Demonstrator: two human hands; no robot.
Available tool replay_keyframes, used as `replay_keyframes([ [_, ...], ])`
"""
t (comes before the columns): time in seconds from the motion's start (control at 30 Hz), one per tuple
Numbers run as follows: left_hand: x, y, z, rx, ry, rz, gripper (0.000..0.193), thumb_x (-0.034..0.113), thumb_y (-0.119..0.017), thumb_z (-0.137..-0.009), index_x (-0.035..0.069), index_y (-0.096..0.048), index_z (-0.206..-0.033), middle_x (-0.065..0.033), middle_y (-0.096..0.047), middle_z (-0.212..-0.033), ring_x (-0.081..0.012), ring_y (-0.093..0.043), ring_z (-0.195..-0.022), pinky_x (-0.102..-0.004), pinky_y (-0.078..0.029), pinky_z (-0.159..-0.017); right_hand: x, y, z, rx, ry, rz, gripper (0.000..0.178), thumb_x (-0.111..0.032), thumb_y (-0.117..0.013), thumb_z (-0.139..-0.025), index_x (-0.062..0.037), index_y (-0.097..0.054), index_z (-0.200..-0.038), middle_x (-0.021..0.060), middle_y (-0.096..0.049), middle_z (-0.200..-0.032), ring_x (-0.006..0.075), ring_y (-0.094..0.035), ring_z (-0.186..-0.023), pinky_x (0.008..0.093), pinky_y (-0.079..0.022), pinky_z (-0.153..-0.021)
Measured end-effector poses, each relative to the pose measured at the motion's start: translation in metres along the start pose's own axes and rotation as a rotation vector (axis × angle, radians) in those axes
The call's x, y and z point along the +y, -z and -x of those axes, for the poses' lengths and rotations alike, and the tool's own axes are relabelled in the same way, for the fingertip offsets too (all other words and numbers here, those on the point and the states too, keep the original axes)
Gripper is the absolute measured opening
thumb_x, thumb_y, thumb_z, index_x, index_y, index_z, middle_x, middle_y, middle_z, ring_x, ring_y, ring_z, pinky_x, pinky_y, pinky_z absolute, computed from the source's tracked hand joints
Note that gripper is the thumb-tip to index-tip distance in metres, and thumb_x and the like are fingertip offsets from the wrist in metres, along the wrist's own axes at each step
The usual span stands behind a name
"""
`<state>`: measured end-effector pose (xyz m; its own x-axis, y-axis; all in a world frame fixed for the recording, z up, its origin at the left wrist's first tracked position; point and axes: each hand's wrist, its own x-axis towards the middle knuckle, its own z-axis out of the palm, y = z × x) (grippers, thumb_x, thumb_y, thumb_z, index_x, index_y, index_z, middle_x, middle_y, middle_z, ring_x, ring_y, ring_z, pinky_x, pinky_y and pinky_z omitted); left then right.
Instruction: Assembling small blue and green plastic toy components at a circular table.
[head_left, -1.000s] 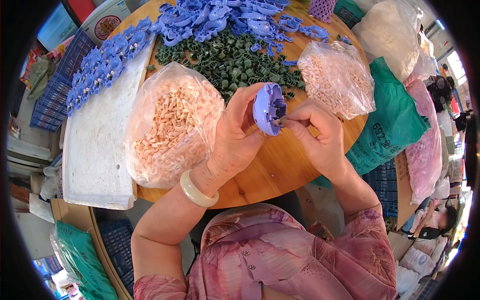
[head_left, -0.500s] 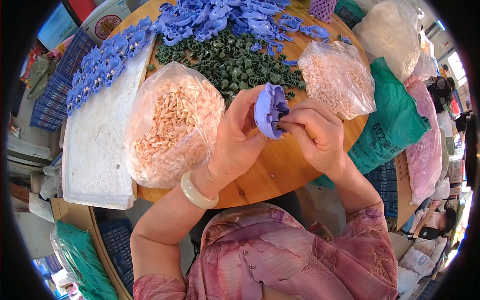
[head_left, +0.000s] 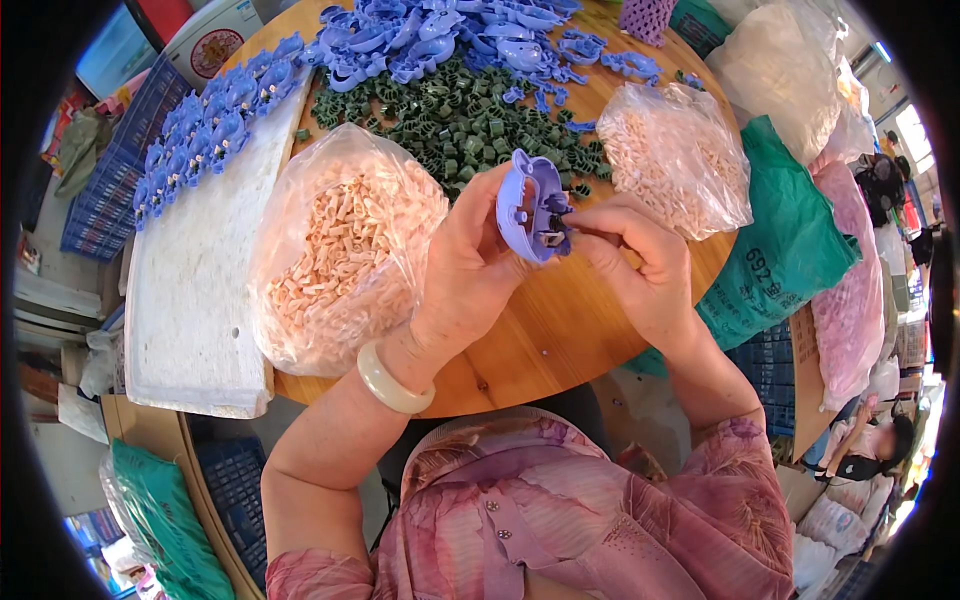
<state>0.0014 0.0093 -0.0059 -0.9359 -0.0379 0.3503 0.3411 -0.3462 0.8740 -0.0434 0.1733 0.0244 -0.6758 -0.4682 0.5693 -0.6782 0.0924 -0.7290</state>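
Above the near part of the table, my left hand (head_left: 462,268) grips a hollow periwinkle-blue plastic shell (head_left: 513,200), its open side turned to the right. Small dark parts (head_left: 552,225) sit inside the shell. The thumb and fingers of my right hand (head_left: 645,262) are closed at the shell's open edge, pinching at a dark part there; how much of it they hold is partly hidden. Beyond my hands lies a heap of small dark green plastic pieces (head_left: 490,130). A pile of similar blue shells (head_left: 420,40) covers the far side.
A clear bag of peach-coloured pieces (head_left: 345,250) stands left of my hands; a smaller bag (head_left: 675,160) lies right. A white foam board (head_left: 195,310) carries rows of blue assemblies (head_left: 220,110). Green sack (head_left: 790,240) and blue crates (head_left: 125,170) flank the round wooden table (head_left: 540,345).
My left hand has turned the shell so more of its inside shows, and shifted slightly left. My right fingers have opened a little and moved along its edge.
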Motion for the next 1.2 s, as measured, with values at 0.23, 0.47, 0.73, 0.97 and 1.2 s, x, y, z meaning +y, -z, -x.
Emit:
replay_keyframes([
  [0.23,0.0,-0.003,-0.003,-0.001,0.001,-0.039,0.058,-0.014,-0.06,-0.075,0.003,-0.04,-0.127,-0.0039,-0.052,-0.112,-0.0134,-0.053,-0.105,-0.028,-0.045,-0.091,0.006,0.001,-0.001,-0.049,0.013,0.015,0.011,0.006,-0.064,-0.077,-0.0014,-0.062,-0.085,0.0059,-0.056,-0.078,0.0138,-0.056,-0.067,0.0246,-0.043,-0.056],
  [0.47,-0.004,0.001,0.001,0.038,0.085,-0.021,0.06,-0.016,-0.058,-0.073,0.002,-0.04,-0.127,-0.006,-0.052,-0.113,-0.0147,-0.054,-0.104,-0.0282,-0.049,-0.086,0.012,0.007,-0.002,-0.09,0.013,-0.03,0.009,0.0,-0.064,-0.078,-0.0019,-0.063,-0.087,0.0074,-0.058,-0.078,0.0163,-0.057,-0.067,0.0256,-0.044,-0.057],
  [0.73,0.002,-0.001,-0.004,0.013,0.071,0.074,0.053,-0.011,-0.063,-0.075,-0.001,-0.042,-0.123,-0.0086,-0.055,-0.111,-0.0177,-0.056,-0.102,-0.0311,-0.049,-0.088,0.098,0.13,-0.036,0.222,-0.161,0.749,0.022,-0.009,-0.059,-0.082,-0.0043,-0.062,-0.103,0.0081,-0.065,-0.088,0.0172,-0.061,-0.073,0.0272,-0.047,-0.066],
  [0.97,0.001,0.004,-0.004,0.1,0.146,0.12,0.046,-0.01,-0.061,-0.077,-0.002,-0.045,-0.12,-0.0063,-0.055,-0.108,-0.0157,-0.056,-0.099,-0.03,-0.048,-0.087,0.123,0.141,-0.052,-0.096,-0.391,0.931,0.025,-0.013,-0.057,-0.08,-0.0142,-0.066,-0.103,0.0119,-0.065,-0.098,0.0286,-0.062,-0.088,0.036,-0.048,-0.075],
  [1.2,-0.004,0.008,-0.007,0.084,0.146,0.196,0.048,-0.01,-0.062,-0.076,-0.002,-0.046,-0.121,-0.0074,-0.055,-0.109,-0.0178,-0.057,-0.1,-0.032,-0.049,-0.086,0.108,0.142,-0.042,0.09,-0.253,0.918,0.019,-0.011,-0.057,-0.083,-0.0036,-0.065,-0.098,0.0121,-0.066,-0.088,0.0237,-0.063,-0.078,0.0288,-0.047,-0.071],
])
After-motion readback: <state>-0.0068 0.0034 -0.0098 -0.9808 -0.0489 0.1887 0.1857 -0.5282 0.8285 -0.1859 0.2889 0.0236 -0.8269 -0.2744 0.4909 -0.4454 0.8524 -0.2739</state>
